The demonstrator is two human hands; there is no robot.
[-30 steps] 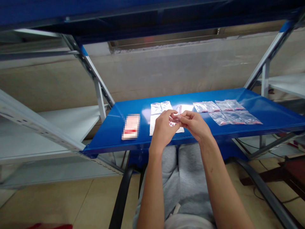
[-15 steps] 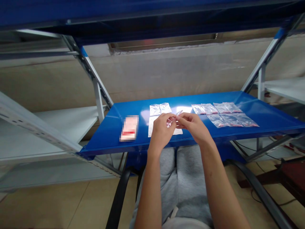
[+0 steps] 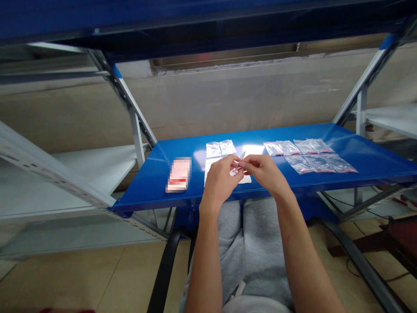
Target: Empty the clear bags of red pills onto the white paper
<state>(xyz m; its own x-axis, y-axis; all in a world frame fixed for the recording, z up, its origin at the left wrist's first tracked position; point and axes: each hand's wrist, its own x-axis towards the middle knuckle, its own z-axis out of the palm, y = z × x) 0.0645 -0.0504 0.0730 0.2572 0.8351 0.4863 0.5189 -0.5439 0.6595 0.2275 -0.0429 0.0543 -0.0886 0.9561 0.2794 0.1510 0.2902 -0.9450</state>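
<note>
My left hand [image 3: 220, 179] and my right hand [image 3: 264, 171] meet above the front half of the blue shelf. Between their pinched fingertips is a small clear plastic bag [image 3: 242, 155], its edge sticking up past the fingers. Part of it is hidden by the hands, and I cannot make out what it holds. Beneath and beside my left hand lies a white sheet [image 3: 208, 173]. Two flat clear bags [image 3: 213, 149] rest side by side just behind that sheet. Off to the right, several clear bags with red edges [image 3: 306, 163] are laid out in two rows.
A pink and white item with a red band [image 3: 178, 173], blurred out, lies on the left of the blue shelf [image 3: 146, 182]. Metal posts [image 3: 133, 104] flank the shelf, and another blue shelf [image 3: 208, 26] hangs overhead. Chair armrests [image 3: 166, 269] curve up at both sides.
The bag's protruding edge has turned more upright between my fingers. Both hands stay close together in nearly the same spot, while the whole view has shifted slightly.
</note>
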